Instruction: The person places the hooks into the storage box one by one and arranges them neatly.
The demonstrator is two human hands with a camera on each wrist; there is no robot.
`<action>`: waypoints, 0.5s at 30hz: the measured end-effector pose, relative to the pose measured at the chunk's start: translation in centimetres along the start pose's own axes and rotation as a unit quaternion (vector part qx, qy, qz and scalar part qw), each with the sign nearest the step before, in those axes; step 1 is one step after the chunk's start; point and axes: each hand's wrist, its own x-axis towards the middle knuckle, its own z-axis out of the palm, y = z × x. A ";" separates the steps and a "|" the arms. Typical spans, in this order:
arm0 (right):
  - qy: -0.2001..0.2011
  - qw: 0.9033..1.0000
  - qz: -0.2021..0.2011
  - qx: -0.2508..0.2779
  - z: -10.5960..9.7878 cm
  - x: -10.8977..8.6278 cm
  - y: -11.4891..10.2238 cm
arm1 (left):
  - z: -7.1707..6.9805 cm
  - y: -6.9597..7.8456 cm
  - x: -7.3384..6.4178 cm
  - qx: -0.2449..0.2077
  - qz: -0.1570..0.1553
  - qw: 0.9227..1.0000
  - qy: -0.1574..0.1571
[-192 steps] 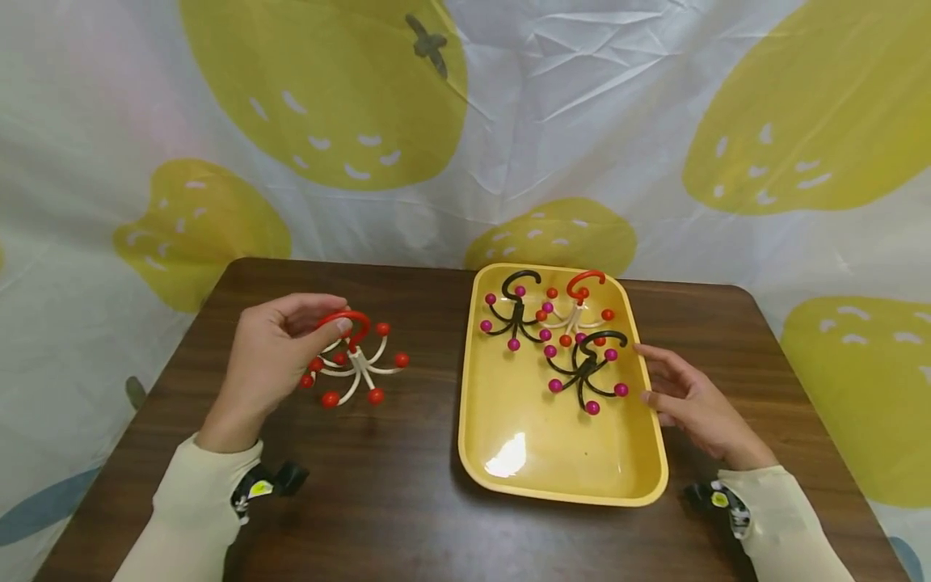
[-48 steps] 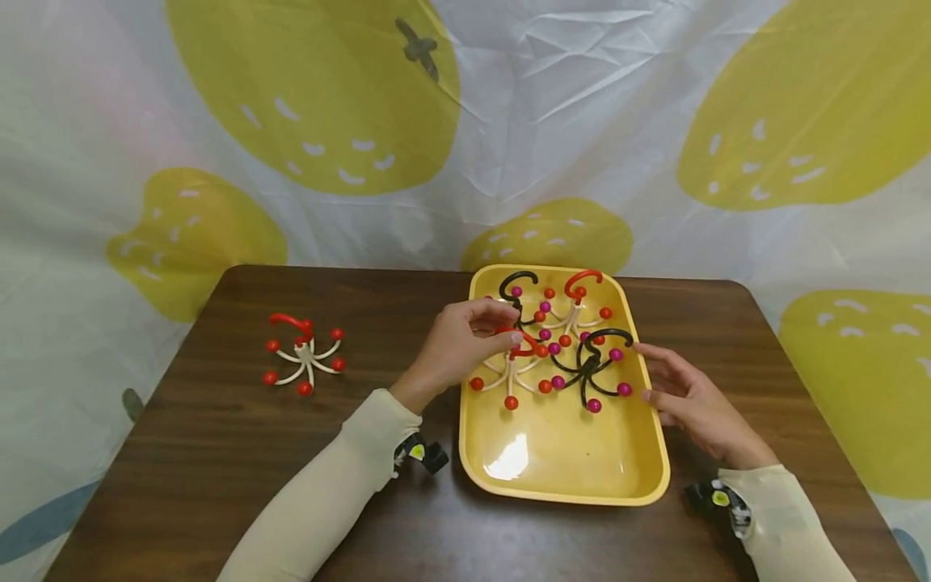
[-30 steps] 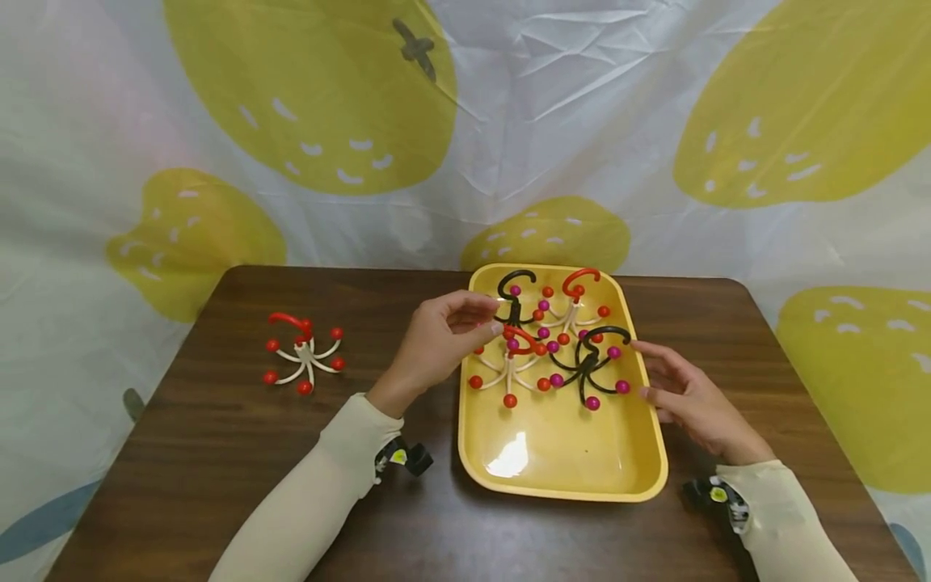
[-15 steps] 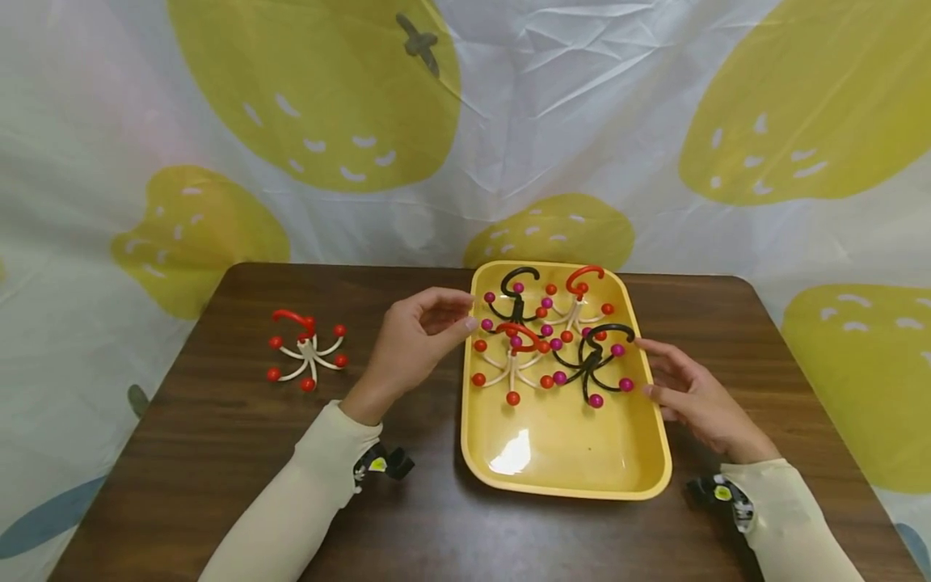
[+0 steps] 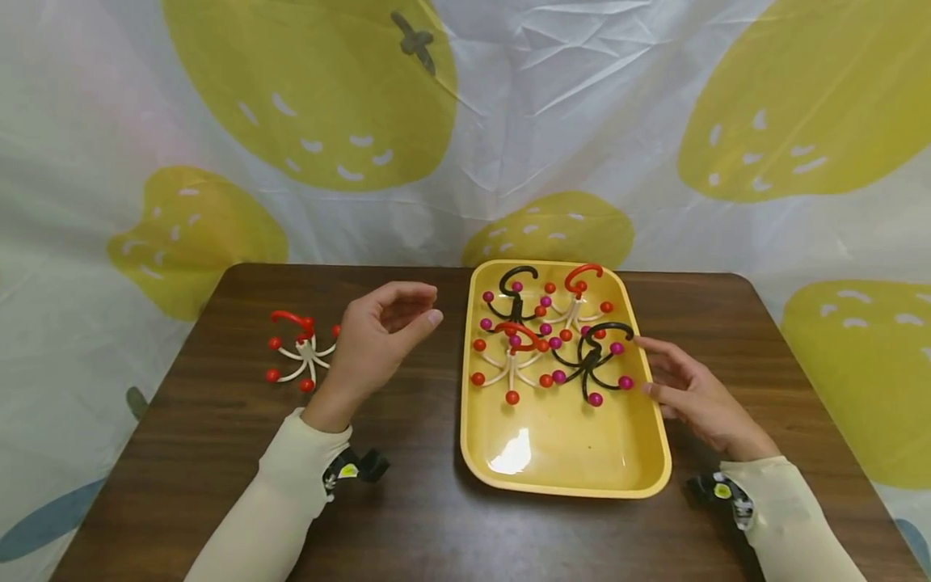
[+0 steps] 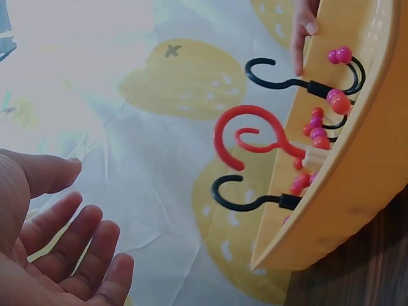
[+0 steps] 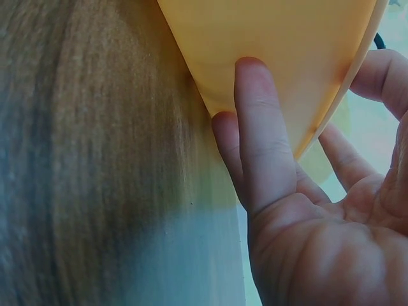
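Note:
My left hand [image 5: 371, 339] hovers over the table left of the yellow tray [image 5: 575, 461], its fingers apart from the thumb and holding nothing. Partly behind it on the table is a loose white octopus-shaped hook [image 5: 307, 356] with a red top and red ball tips. Inside the tray are two similar hooks, a front white one [image 5: 511, 364] and a back white one [image 5: 575, 309]. Two black hooks with magenta balls, front [image 5: 592, 360] and back [image 5: 517, 307], share the tray. My right hand [image 5: 698, 400] touches the tray's right side, fairly straight fingers [image 7: 261, 134] against its outer wall.
The dark wooden table [image 5: 407, 517] carries the tray and the loose hook. A fruit-printed cloth [image 5: 349, 226] hangs behind the table's back edge. The front part of the tray shows bare bottom.
A white hook has gone from my left hand into the tray, at the front left. My left hand has let go and drawn back leftward. The right hand has stayed at the tray.

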 end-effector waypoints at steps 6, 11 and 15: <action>-0.001 1.000 -0.003 0.006 -0.1 -0.1 0.1 | -1.8 -0.1 -0.4 0.018 -0.001 1.000 0.018; -0.002 1.000 -0.001 0.003 0.0 -0.1 0.0 | -3.9 -0.1 -0.7 0.028 -0.007 0.999 0.040; -0.003 1.000 -0.002 0.003 0.0 -0.1 0.0 | -5.6 -0.1 -1.0 0.047 -0.007 0.997 0.063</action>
